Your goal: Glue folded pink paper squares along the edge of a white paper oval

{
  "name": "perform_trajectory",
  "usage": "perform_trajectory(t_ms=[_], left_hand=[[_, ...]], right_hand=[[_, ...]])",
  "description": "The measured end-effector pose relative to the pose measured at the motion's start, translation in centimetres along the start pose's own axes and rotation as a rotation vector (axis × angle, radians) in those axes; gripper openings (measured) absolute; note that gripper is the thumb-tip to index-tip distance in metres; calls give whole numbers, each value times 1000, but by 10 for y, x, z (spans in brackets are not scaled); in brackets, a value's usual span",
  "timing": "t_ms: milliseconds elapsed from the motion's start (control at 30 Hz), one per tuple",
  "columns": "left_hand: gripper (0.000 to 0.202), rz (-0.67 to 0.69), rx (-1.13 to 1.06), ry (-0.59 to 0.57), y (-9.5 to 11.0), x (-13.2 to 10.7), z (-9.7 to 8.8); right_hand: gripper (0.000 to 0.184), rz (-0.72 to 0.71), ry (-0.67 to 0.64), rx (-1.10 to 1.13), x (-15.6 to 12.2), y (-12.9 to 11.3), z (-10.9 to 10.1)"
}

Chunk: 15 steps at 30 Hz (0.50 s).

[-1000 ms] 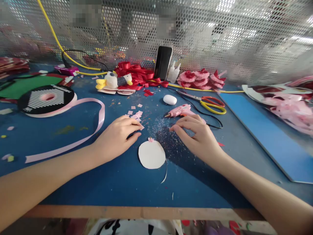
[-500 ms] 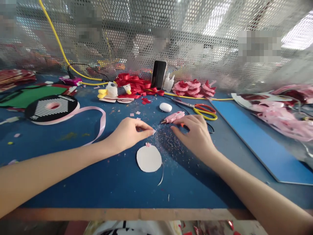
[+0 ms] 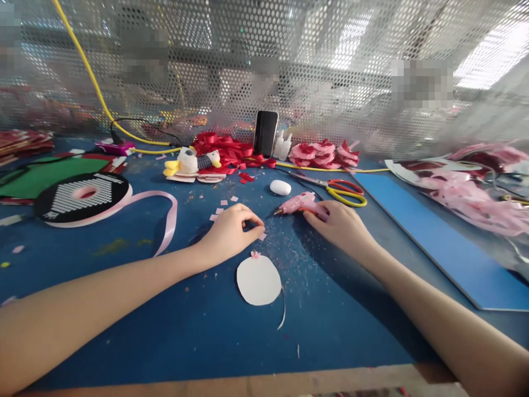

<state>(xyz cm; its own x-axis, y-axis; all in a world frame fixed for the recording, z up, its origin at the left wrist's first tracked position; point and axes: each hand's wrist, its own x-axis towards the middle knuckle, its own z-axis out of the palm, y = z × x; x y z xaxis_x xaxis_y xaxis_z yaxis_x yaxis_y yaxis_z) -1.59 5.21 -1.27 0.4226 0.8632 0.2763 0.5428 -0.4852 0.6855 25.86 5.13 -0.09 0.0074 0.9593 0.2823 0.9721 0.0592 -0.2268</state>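
Desk (image 3: 165,342): blue top, brown front edge nearest.
White disc (image 3: 259,280): flat on desk, centre, just nearer than the left fingertips. Small pink piece (image 3: 255,255) at its far edge; thin curved strip (image 3: 283,311) by its right side.
Left hand (image 3: 231,234): over desk beyond the disc, grip pinched together, thumb and fingers clamped on a small pink square (image 3: 262,237).
Right hand (image 3: 339,223): at the rear of the glue gun, thumb on the near side. Fingers partly hidden, can't tell if grip is closed on it.
Glue gun (image 3: 298,203): pink, lying on desk, nozzle pointing left.
Loose pink squares (image 3: 219,211): scattered just beyond left hand.
Ribbon spool (image 3: 82,197): black, lying flat, far left; pink ribbon tail (image 3: 169,226) curls toward left forearm.
Blue board (image 3: 430,242): flat, right side.
Scissors (image 3: 349,193): red and yellow handles, beyond right hand.
White oval object (image 3: 280,187): between glue gun and phone.
Plush toy (image 3: 192,161): on its side, red ribbon heap (image 3: 223,149) behind.
Phone (image 3: 265,133): upright, two white bottles (image 3: 282,146) to its right.
Mesh screen (image 3: 314,66): perforated metal, behind everything on the desk.
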Motion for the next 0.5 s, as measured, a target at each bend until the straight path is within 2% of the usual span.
perform_trajectory(t_ms=[133, 300, 400, 500], left_hand=[[14, -76, -105, 52, -1, 3, 2], [28, -82, -211, 104, -4, 4, 5], [28, -96, -223, 107, -4, 5, 5], [26, -92, -220, 115, -2, 5, 5]], right_hand=[[40, 53, 6, 110, -5, -9, -7], [38, 23, 33, 174, -12, -19, -9], [40, 32, 31, 239, -16, -22, -9], [41, 74, -24, 376, -18, -24, -8]])
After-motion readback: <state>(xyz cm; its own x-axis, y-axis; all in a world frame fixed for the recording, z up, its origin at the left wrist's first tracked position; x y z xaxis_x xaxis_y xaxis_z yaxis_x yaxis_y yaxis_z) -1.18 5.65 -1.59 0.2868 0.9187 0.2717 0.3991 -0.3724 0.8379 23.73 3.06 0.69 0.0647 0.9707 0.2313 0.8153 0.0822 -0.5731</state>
